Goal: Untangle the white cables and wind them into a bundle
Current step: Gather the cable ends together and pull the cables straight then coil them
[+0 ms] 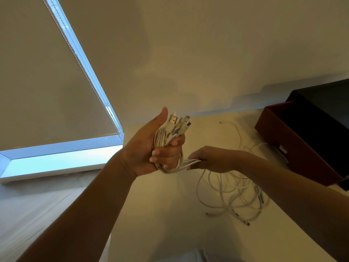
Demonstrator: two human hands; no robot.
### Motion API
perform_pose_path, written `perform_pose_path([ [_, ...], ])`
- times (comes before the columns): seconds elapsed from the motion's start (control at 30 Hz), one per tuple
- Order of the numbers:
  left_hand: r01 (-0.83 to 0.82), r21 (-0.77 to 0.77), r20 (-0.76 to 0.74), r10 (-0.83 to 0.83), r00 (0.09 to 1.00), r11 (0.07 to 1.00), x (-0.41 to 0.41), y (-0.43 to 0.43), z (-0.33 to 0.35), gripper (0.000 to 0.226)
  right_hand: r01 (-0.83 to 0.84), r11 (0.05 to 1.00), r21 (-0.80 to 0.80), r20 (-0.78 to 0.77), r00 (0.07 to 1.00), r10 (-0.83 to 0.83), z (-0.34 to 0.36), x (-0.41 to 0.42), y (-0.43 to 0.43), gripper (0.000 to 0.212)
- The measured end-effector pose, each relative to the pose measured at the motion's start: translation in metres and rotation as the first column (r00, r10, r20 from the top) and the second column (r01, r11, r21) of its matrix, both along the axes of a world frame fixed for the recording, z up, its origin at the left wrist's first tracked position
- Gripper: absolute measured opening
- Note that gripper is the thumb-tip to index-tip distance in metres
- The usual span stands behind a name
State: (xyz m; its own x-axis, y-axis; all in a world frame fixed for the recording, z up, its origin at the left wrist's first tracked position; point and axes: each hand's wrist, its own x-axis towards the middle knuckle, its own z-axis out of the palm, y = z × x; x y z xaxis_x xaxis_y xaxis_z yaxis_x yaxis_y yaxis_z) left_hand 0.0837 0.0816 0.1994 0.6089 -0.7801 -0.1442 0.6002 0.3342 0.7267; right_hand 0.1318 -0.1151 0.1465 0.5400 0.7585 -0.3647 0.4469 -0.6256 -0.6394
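Tension first: keep left hand (143, 148) fisted round coil of thin white plastic cables (160, 139), feed strands (189, 163) pinched in right hand (213, 157) evenly.

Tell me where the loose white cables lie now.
Head view: the loose white cables lie on the table, right of centre, below the right hand, beside the red-brown box.

Left forearm (88, 205), at lower left, and right forearm (294, 182), at lower right, are bare to the frame's edge. Left hand (145, 148) shows short, plain nails; right hand (213, 157) is bare.
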Motion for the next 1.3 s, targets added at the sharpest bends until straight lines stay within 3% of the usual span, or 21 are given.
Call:
perform_pose_path([
  [0.17, 0.125, 0.135, -0.049, -0.119, 0.992, 0.983, -0.007, -0.005, -0.016, 0.073, -0.054, 0.999, -0.003, 0.146, 0.988, 0.054, 0.005, 0.014, -0.015, 0.034],
  [0.27, 0.162, 0.163, -0.104, -0.146, 0.984, 0.973, -0.01, -0.005, -0.025, 0.066, -0.061, 0.998, -0.006, 0.244, 0.968, 0.061, 0.01, 0.019, -0.022, 0.039],
  [0.4, 0.195, 0.283, -0.113, -0.169, 0.979, 0.939, -0.014, -0.014, -0.028, 0.051, -0.079, 0.997, -0.022, 0.332, 0.94, 0.081, 0.021, 0.027, -0.024, 0.016],
  [0.6, 0.098, 0.682, 0.028, -0.16, 0.987, 0.725, -0.026, -0.037, -0.034, 0.056, -0.056, 0.996, -0.069, 0.357, 0.931, 0.077, 0.044, 0.029, -0.024, 0.013],
  [0.73, -0.082, 0.785, 0.11, -0.008, 0.994, 0.614, -0.026, -0.042, -0.046, 0.059, -0.043, 0.992, -0.122, 0.382, 0.92, 0.087, 0.054, 0.023, -0.022, 0.013],
  [0.9, -0.136, 0.844, 0.141, 0.031, 0.99, 0.519, -0.021, -0.041, -0.062, 0.054, -0.015, 0.991, -0.13, 0.44, 0.895, 0.072, 0.054, 0.013, -0.015, 0.01],
  [1.0, -0.119, 0.792, 0.11, 0.051, 0.993, 0.599, -0.017, -0.04, -0.065, 0.051, 0.004, 0.993, -0.119, 0.475, 0.879, 0.053, 0.054, 0.01, -0.012, 0.011],
  [1.13, -0.084, 0.631, 0.035, 0.08, 0.996, 0.771, -0.011, -0.035, -0.067, 0.093, 0.023, 0.991, -0.132, 0.442, 0.896, 0.038, 0.059, 0.005, -0.01, 0.013],
  [1.3, -0.137, 0.537, 0.0, 0.163, 0.987, 0.832, -0.007, -0.035, -0.075, 0.108, 0.055, 0.993, -0.107, 0.359, 0.933, -0.013, 0.061, -0.004, -0.005, 0.025],
])
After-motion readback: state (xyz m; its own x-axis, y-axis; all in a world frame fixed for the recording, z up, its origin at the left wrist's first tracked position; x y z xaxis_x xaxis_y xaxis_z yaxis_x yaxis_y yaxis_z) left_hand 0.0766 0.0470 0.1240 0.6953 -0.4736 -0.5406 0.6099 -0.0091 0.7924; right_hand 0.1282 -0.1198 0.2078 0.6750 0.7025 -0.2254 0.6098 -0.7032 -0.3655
